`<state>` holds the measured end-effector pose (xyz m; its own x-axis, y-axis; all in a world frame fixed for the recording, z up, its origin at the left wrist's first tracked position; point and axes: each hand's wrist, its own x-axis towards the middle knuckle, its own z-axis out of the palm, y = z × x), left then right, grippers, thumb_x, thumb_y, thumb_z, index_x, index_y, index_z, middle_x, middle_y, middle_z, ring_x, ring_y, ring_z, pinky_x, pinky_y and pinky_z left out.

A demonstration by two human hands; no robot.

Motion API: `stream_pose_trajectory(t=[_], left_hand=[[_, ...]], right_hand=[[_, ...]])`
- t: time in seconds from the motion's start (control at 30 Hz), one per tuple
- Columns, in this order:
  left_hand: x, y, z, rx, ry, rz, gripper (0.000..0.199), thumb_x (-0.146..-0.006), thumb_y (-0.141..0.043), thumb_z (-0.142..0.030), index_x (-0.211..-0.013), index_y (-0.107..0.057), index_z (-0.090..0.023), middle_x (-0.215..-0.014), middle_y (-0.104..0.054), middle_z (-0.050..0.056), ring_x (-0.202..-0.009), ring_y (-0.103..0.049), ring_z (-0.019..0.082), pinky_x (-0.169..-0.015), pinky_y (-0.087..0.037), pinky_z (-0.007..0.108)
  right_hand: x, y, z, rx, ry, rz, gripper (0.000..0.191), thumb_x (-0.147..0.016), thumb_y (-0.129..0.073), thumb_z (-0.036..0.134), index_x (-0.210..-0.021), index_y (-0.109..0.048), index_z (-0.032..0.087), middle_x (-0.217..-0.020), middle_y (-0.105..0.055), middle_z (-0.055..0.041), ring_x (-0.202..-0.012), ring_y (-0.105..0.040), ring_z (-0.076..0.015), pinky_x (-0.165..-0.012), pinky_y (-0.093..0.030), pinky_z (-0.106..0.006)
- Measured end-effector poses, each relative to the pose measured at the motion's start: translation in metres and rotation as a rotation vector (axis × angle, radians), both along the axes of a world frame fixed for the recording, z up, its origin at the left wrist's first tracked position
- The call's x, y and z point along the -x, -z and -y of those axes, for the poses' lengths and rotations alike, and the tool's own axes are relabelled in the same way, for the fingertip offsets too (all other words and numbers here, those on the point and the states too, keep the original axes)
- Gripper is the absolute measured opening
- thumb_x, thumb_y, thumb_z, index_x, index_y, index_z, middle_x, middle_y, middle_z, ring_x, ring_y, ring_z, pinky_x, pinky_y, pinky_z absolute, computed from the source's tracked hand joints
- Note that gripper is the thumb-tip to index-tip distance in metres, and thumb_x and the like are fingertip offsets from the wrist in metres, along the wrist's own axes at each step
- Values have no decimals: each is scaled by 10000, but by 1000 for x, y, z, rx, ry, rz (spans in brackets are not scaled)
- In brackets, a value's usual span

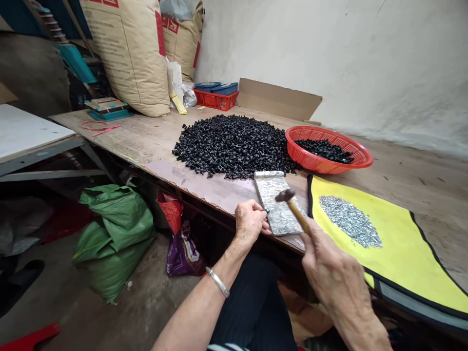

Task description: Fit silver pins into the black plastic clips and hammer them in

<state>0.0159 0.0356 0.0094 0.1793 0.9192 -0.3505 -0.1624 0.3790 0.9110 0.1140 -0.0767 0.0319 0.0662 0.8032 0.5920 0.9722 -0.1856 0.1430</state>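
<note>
My left hand [250, 220] pinches a small black part [267, 211] at the left edge of a worn metal plate [280, 204]. In my right hand [331, 270] is a hammer [297, 210], its wooden handle wrapped by my fingers and its head raised above the plate. A large heap of small black parts [234, 144] lies just behind the plate. To the right, a yellow cloth with black edging [398, 229] bears a pile of small silvery metal pieces [349, 220].
A red plastic basket [329, 168] with more black parts stands behind the cloth. Large paper sacks [127, 58], a red crate [217, 100] and a cardboard strip [280, 100] are at the back. Pink-handled scissors [106, 129] lie left. A green sack [117, 234] sits on the floor.
</note>
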Motion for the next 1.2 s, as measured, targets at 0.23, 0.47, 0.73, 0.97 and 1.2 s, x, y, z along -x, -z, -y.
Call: stream_pose_trajectory(t=[0.23,0.47,0.73,0.97,1.2], left_hand=[[0,0,0,1,-3,-7,143,-597,-493,-31,-537,-449,-153,-340,-466,-49,-288,-501,123,-298,-456,221],[0,0,1,2,2,0,154,-600,-496,-24,-533,-451,-155,-330,-461,-49,-287,-497,127,-299,-456,232],[0,2,1,-25,-2,5,158,-600,-493,-16,-530,-455,-153,-343,-468,-51,-307,-501,118,-301,-468,233],[-1,0,1,-17,-14,10,162,-589,-491,-11,-527,-450,-155,-326,-450,-56,-284,-485,121,-283,-453,235],[13,3,7,-35,12,139,122,-615,-586,-110,-587,-474,-147,-433,-529,-30,-327,-480,89,-330,-476,231]], right_hand=[[2,5,2,59,11,42,327,-875,-421,168,-1126,-622,111,-580,-646,-41,-360,-517,-143,-383,-300,-268],[2,8,2,-110,-7,-3,361,-885,-442,182,-1212,-556,79,-866,-710,-114,-552,-625,-154,-481,-387,-252],[3,10,5,-117,47,-6,390,-877,-471,204,-1246,-537,98,-894,-706,-110,-594,-639,-175,-489,-394,-254],[-3,15,-7,216,115,-287,354,-855,-416,228,-1140,-616,167,-673,-657,-66,-465,-566,-165,-429,-325,-255],[-29,15,-16,401,-2,-1217,440,-798,-401,304,-1196,-460,125,-469,-484,63,-371,-490,-153,-403,-403,-267]])
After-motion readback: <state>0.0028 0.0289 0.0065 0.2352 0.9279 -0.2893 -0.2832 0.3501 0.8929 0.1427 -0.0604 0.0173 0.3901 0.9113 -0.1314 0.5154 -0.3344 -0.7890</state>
